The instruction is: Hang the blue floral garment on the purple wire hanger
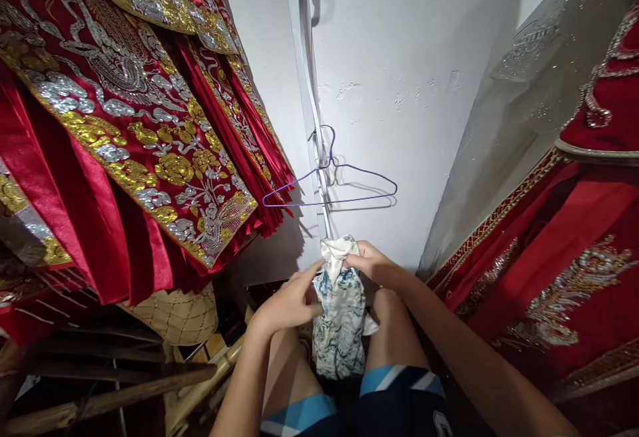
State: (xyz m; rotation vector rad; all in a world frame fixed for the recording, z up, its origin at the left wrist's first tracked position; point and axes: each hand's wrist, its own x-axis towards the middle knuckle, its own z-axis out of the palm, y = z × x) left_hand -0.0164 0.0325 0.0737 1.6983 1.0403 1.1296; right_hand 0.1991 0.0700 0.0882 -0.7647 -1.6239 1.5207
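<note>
A patterned shirt (pixel 339 330), white with blue and green swirls, is in front of me between my knees, gathered into a narrow bundle. Its pale collar (pixel 338 249) is at the top. My right hand (pixel 372 263) pinches the cloth at the collar's right side. On the opposite side, my left hand (pixel 292 298) has its fingers stretched along the shirt's upper edge, fingertips touching the collar and the thumb spread apart lower down against the cloth. A thin purple wire hanger (pixel 332 201) hangs by its hook above the shirt, apart from both hands.
Red garments with gold and silver embroidery (pixel 174 167) hang at the left. A red beaded garment (pixel 564 277) and a sheer grey cover (pixel 504 84) stand at the right. A pale wall (pixel 399 38) is ahead. Wooden poles (pixel 124 390) and a woven basket (pixel 174 310) are lower left.
</note>
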